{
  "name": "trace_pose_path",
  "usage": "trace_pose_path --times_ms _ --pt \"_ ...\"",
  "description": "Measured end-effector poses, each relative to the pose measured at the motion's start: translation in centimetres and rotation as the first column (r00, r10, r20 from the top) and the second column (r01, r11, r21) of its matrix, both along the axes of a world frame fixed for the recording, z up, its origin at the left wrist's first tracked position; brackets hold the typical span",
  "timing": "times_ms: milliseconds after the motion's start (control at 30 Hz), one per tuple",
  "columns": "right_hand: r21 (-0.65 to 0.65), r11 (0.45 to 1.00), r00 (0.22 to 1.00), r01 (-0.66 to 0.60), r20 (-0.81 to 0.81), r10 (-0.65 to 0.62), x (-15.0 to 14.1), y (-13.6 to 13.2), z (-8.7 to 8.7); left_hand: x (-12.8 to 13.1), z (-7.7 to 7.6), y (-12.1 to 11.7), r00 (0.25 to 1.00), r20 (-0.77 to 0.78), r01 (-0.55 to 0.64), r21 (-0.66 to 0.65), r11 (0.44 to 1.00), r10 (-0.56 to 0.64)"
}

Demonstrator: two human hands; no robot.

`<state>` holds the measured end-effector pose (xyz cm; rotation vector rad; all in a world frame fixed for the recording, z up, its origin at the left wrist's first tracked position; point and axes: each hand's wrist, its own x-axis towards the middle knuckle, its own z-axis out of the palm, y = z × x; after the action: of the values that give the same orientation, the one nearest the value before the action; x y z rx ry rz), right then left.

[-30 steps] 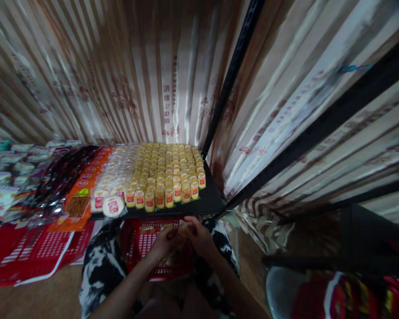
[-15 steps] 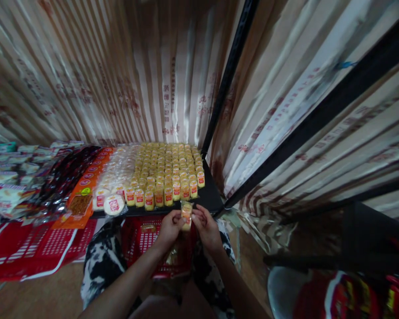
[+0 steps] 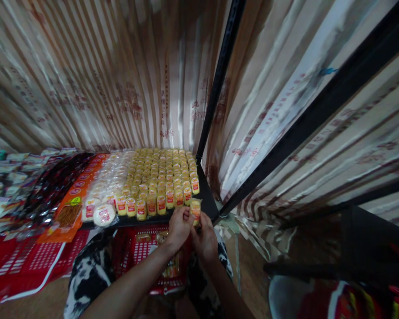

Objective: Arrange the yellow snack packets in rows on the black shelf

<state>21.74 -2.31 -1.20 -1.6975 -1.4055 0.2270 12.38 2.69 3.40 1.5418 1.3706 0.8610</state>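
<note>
Above the front edge of the black shelf (image 3: 209, 199), a small yellow packaged cake (image 3: 195, 208) in clear wrap with a red and orange label stands upright between my hands. My right hand (image 3: 205, 241) grips it from below and the right side. The fingers of my left hand (image 3: 180, 228) are curled closed against its left edge; part of their grip is hidden. Just behind, rows of similar yellow packaged cakes (image 3: 161, 201) stand close together on the shelf. Below my hands, a red basket (image 3: 142, 252) between my knees contains several more wrapped packets (image 3: 171, 268).
Left of the rows lie round white packaged cakes (image 3: 104, 214), an orange snack bag (image 3: 68, 217), dark packets (image 3: 53, 181) and white bags (image 3: 18, 177). Another red basket (image 3: 23, 270) is at lower left. A black post (image 3: 216, 88) and draped curtains (image 3: 136, 79) border the shelf.
My hands and the cake have moved slightly right. The left hand's fingers have curled more beside the packet. The view has shifted a little, showing more of the basket's contents.
</note>
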Motion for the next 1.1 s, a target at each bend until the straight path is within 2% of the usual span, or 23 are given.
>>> trace_pose_path --times_ms 133,267,433,600,733,933,1100 --pt "0.0 0.998 0.998 0.056 0.001 -0.056 0.8 0.8 0.2 1.0 0.6 0.7 0.999 -0.026 0.037 -0.012 0.999 -0.037" --pt "-0.001 0.993 0.992 0.122 -0.02 -0.122 1.6 2.2 0.3 1.7 0.9 1.3 0.996 0.016 0.09 -0.002 0.996 -0.09" --pt "-0.004 0.98 0.979 0.197 -0.053 -0.197 2.6 4.9 -0.4 1.9 0.4 1.4 0.997 -0.059 0.049 0.08 0.996 -0.044" --pt "0.045 0.985 0.985 0.169 -0.046 -0.167 3.4 7.2 -1.2 1.6 -0.7 1.0 0.99 -0.118 0.096 0.175 0.98 -0.076" --pt "0.039 0.987 0.988 0.153 -0.024 -0.152 3.6 8.5 -2.0 1.5 -1.2 1.2 0.984 -0.144 0.134 0.198 0.971 -0.107" --pt "0.031 0.991 0.992 0.127 0.013 -0.127 3.6 9.3 -3.2 1.5 -1.5 1.7 0.977 -0.157 0.179 0.221 0.959 -0.146" --pt "-0.028 0.992 0.992 0.125 0.016 -0.125 3.5 9.8 -3.2 1.5 -1.7 1.9 0.971 -0.17 0.204 0.241 0.949 -0.166"
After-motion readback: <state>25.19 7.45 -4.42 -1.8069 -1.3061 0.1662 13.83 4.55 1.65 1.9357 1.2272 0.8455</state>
